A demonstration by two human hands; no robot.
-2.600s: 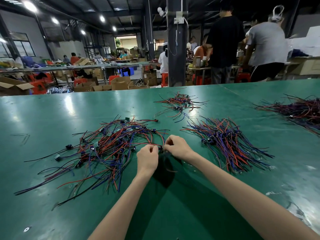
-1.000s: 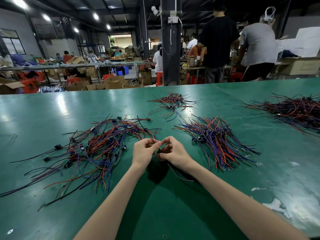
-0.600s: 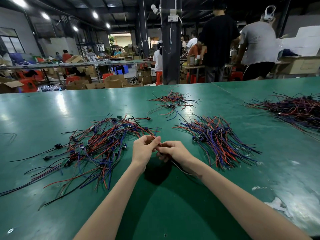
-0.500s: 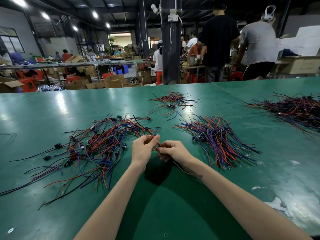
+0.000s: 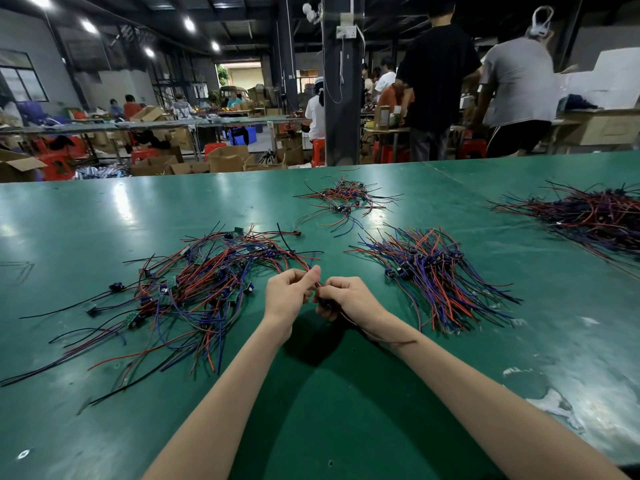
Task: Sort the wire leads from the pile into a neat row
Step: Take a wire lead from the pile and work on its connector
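Only the head view to go on, and we'd say we're at the pick-and-straighten step: both hands meet at the near right edge of the tangled pile (image 5: 207, 285), left of centre on the green counter (image 5: 346, 427). Our left hand (image 5: 289, 294) has its fingers (image 5: 313, 273) curled in a pinch on a thin red wire lead (image 5: 302, 263) that arcs back into the pile. Our right hand (image 5: 349, 299) is closed round the same lead's dark end, with the tail running under the wrist. Next, we reckon, it has to come clear without dragging its neighbours, then go on the combed bundle (image 5: 436, 275) just right of the hands. The leads look thin and floppy, in red, blue and black, with small dark connectors. The left heap is loopy, the right one roughly parallel.
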